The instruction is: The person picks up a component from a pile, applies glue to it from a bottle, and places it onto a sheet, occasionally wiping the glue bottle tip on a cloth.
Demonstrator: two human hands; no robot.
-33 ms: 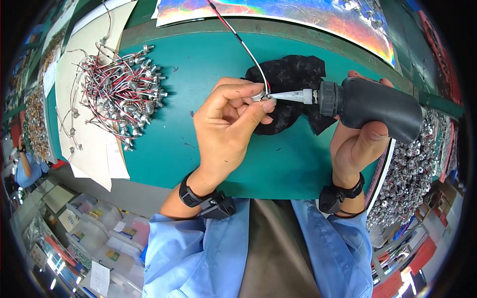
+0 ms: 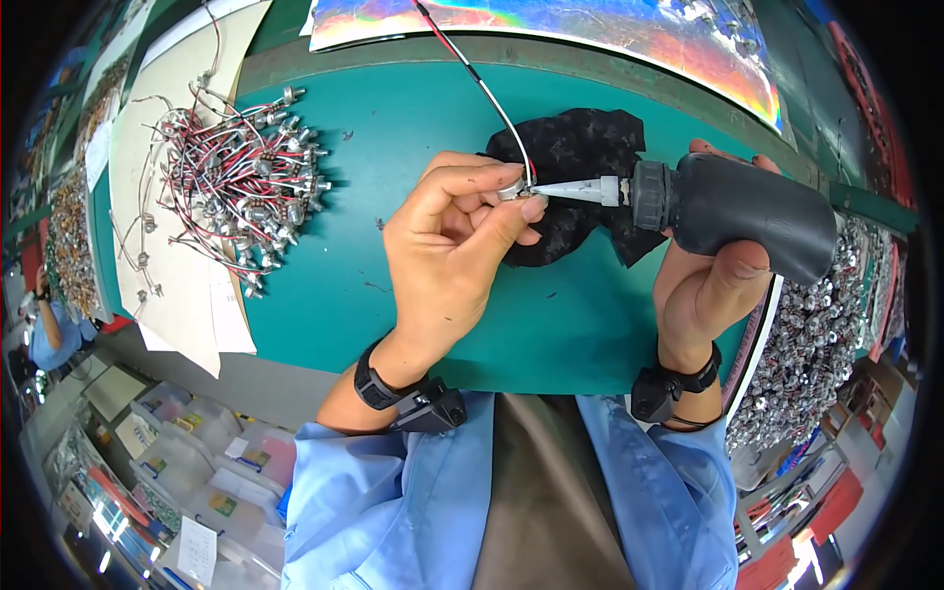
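My left hand (image 2: 438, 251) pinches a small round metal potentiometer (image 2: 512, 191) between thumb and forefinger. A lead of red, white and black wire (image 2: 489, 98) rises from it toward the top edge. Lying on its side, a black squeeze bottle (image 2: 752, 211) is gripped in my right hand (image 2: 703, 300), fingers behind it and thumb on the near side. Its pale tapered nozzle (image 2: 570, 191) points left, the tip at the potentiometer beside the wire joint. Whether the tip touches, or any liquid comes out, is too small to tell. Beneath both lies a crumpled black cloth (image 2: 590, 138).
To the left, a heap of wired potentiometers (image 2: 246, 187) rests on beige cardboard (image 2: 187, 315) over the green mat (image 2: 374, 324). Many bare metal parts (image 2: 796, 354) are piled at the right. A shiny rainbow-coloured sheet (image 2: 551, 29) lies at the back. Clear plastic boxes (image 2: 211, 462) stand lower left.
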